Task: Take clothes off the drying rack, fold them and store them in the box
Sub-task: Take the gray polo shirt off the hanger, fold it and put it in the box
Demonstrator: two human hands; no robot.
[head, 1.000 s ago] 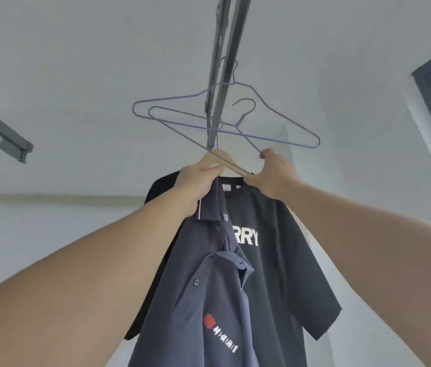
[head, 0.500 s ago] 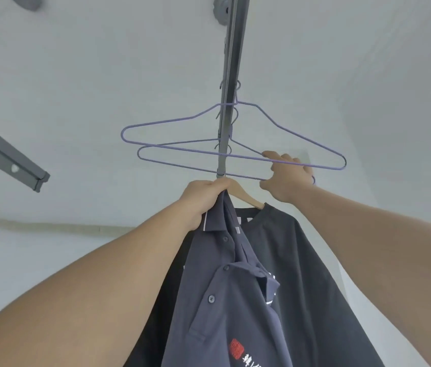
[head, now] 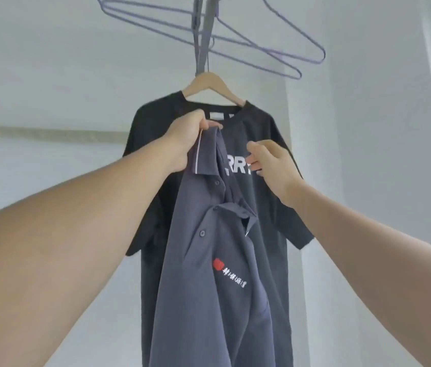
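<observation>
1. Left hand [head: 186, 136] is closed tight on the collar of a grey polo shirt [head: 217, 274]; the shirt hangs free from that 1 pinch, off any hanger, in front of the black t-shirt [head: 267, 207].
2. Right hand [head: 272, 168] is loosely open, fingers [head: 255, 165] curled near the polo's far collar side w/ nothing held; touching the cloth or not, can't tell (blur).
3. Black t-shirt is on a wooden hanger [head: 209, 82] under the rack rail [head: 203, 35]. 2 bare purple wire hangers [head: 262, 46] hang above it.
4. Handling, my guess: polo is light, soft, floppy, not slippery. Held at 1 point it droops and twists, so folding needs 2 holds.
5. Best spots: both shoulder seams or both collar ends, to spread it flat. The collar is the stiffest part and gives a firm pinch.
6. Box isn't in view. Polo is off the rack but not folded; t-shirt not taken yet.
</observation>
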